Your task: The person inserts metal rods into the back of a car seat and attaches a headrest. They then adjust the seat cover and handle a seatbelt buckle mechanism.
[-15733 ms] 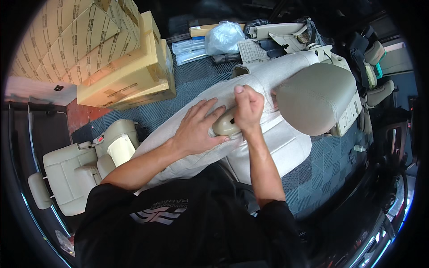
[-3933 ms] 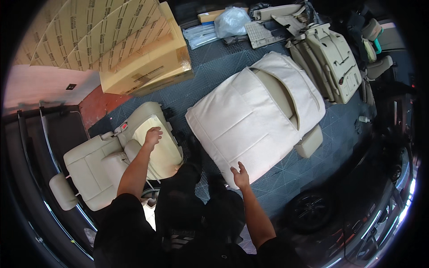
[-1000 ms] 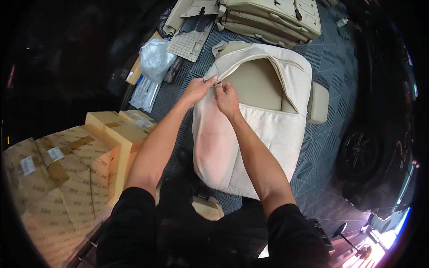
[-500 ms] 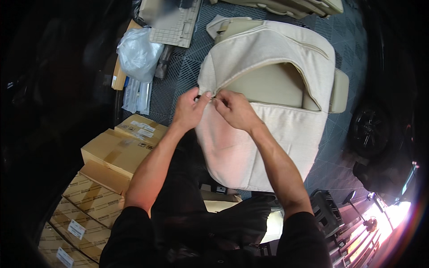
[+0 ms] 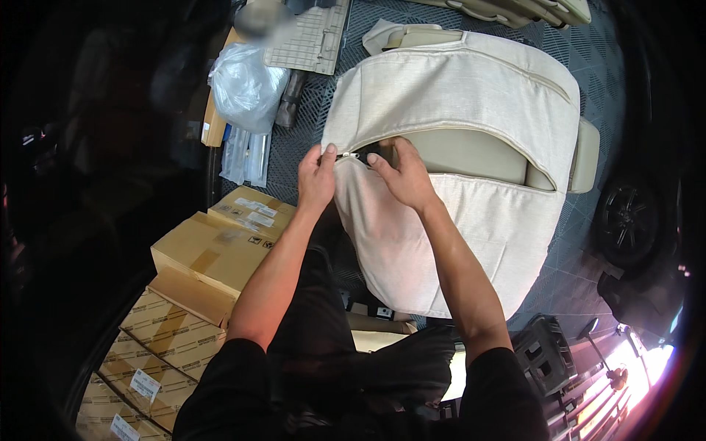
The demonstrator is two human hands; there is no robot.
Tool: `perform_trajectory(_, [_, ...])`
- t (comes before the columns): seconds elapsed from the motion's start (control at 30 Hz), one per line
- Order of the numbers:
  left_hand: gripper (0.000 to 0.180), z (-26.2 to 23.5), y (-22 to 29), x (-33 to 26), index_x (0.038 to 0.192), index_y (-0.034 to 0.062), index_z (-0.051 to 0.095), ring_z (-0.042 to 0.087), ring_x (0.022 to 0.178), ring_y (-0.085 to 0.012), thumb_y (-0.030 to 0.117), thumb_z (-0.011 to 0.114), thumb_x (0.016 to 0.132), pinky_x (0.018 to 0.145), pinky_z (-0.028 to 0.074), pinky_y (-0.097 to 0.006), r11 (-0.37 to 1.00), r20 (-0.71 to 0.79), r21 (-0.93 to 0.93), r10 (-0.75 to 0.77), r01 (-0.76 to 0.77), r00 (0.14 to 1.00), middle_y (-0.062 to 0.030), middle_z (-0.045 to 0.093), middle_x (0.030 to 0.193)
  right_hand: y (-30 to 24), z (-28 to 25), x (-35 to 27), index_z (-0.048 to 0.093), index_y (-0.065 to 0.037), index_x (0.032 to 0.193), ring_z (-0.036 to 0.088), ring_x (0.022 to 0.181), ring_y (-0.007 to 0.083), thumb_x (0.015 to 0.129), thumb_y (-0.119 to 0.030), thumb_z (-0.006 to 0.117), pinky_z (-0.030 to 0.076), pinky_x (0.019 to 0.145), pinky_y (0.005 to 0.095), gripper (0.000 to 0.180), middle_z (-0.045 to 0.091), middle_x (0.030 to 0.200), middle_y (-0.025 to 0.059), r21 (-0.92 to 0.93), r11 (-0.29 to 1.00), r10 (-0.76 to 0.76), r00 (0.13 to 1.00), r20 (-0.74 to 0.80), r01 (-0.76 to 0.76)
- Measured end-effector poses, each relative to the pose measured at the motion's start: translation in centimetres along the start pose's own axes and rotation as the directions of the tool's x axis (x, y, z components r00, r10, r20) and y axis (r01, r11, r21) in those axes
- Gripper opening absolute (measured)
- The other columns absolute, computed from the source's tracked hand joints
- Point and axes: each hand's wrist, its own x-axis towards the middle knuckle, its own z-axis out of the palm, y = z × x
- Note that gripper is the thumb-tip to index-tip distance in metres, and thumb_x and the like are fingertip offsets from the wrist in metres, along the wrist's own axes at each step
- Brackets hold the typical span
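Observation:
A cream fabric cover (image 5: 507,242) lies over a beige padded panel (image 5: 471,151), which shows through the long gap of an unfastened zip. At the gap's left end sits a small metal zip slider (image 5: 351,155). My left hand (image 5: 316,184) pinches the cover's edge just left of the slider, thumb on top. My right hand (image 5: 409,180) is at the gap, right of the slider. Its thumb stands apart from the index finger, whose tip reaches in under the cover's upper edge. The remaining right fingers are partly hidden.
Cardboard boxes (image 5: 213,246) are stacked at my left. Beyond them lie a filled clear plastic bag (image 5: 248,84) and a flat grid-marked panel (image 5: 309,44). More beige padded pieces (image 5: 522,9) lie at the far edge. A black crate (image 5: 546,356) stands at lower right on grey floor tiles.
My right hand has let go of the zip end and shifted right, its fingers spreading into the gap. The slider now shows. My left hand still pinches the cover; the view has shifted slightly.

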Motion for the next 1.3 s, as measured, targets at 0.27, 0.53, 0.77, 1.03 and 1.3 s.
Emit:
perform_trajectory(0.27, [0.031, 1.2, 0.4, 1.2, 0.104, -0.0014, 0.065, 0.053, 0.092, -0.0095, 0.027, 0.051, 0.106, 0.086, 0.044, -0.027, 0.922, 0.059, -0.365, -0.117, 0.131, 0.991, -0.0028, 0.063, 0.098, 3.3, -0.7, -0.3, 0.071, -0.001, 0.111, 0.059, 0.078, 0.0131, 0.096, -0.026, 0.068, 0.05, 0.075, 0.0288, 0.029, 0.069, 0.087, 0.0043, 0.347, 0.923, 0.056, 0.95, 0.306, -0.166])
perform_trajectory(0.53, [0.027, 1.8, -0.1, -0.9, 0.102, 0.0021, 0.062, 0.056, 0.091, -0.0116, 0.028, 0.056, 0.103, 0.084, 0.046, -0.027, 0.839, -0.026, -0.526, -0.182, 0.142, 0.983, -0.0034, 0.062, 0.099, -0.6, -1.3, -0.4, 0.071, 0.002, 0.104, 0.052, 0.069, 0.0097, 0.097, -0.024, 0.068, 0.045, 0.065, 0.0281, 0.026, 0.061, 0.074, -0.0001, 0.279, 0.913, 0.182, 0.91, 0.373, -0.297])
perform_trajectory(0.77, [0.055, 1.4, 3.6, -1.4, 0.109, 0.001, 0.063, 0.063, 0.093, -0.0162, 0.054, 0.055, 0.099, 0.086, 0.051, -0.03, 0.663, 0.296, -0.45, -0.521, 0.598, 0.801, -0.0071, 0.067, 0.103, -0.2, -1.5, -0.9, 0.072, 0.002, 0.102, 0.054, 0.071, 0.0096, 0.098, -0.02, 0.066, 0.046, 0.067, 0.0289, 0.024, 0.063, 0.075, 0.0011, 0.381, 0.856, 0.208, 0.907, 0.366, -0.35])
perform_trajectory(1.03, [0.031, 3.7, 3.0, -1.6, 0.106, 0.0003, 0.065, 0.057, 0.082, -0.011, 0.031, 0.059, 0.103, 0.075, 0.047, -0.03, 0.999, -0.007, -0.044, -0.027, 0.027, 1.0, -0.0042, 0.067, 0.091, -1.3, -3.5, -3.1, 0.073, 0.002, 0.104, 0.063, 0.085, 0.0165, 0.097, -0.024, 0.07, 0.051, 0.08, 0.032, 0.027, 0.073, 0.093, 0.0098, 0.186, 0.982, -0.007, 0.968, 0.251, -0.041])
perform_trajectory(1.3, [0.034, 0.8, 1.3, 0.4, 0.09, 0.0043, 0.064, 0.045, 0.069, -0.0051, 0.034, 0.056, 0.105, 0.061, 0.039, -0.027, 0.994, -0.076, 0.105, 0.052, -0.044, 0.996, 0.0054, 0.057, 0.074, 9.5, -14.7, -6.6, 0.072, -0.001, 0.084, 0.065, 0.086, 0.0363, 0.086, -0.071, 0.06, 0.042, 0.102, 0.0438, 0.072, 0.067, 0.075, 0.0162, -0.535, 0.845, 0.118, 0.975, 0.19, 0.002])
